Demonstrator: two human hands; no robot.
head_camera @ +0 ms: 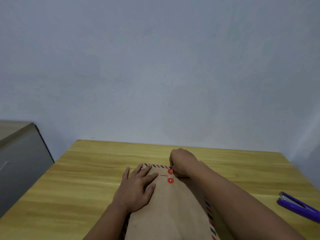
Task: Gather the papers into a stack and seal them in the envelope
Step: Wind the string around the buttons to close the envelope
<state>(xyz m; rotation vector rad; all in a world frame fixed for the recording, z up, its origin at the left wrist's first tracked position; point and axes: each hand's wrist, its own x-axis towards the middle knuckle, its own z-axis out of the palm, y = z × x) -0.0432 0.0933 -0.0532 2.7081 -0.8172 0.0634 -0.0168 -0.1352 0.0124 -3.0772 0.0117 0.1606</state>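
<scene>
A brown envelope (173, 208) with red-and-blue striped edges lies lengthwise on the wooden table (86, 170), its flap folded down at the far end. Two red closure discs (170, 176) sit one above the other near the flap edge, with a thin white string running between them. My left hand (136, 189) lies flat with fingers spread on the envelope's left side. My right hand (182, 162) is at the upper disc, fingertips pinched on the string. No papers are visible; the envelope hides whatever is inside.
A purple stapler (297, 206) lies on the table at the right edge of view. A grey-brown cabinet (20, 160) stands off the table's left side. A plain wall rises right behind the table's far edge.
</scene>
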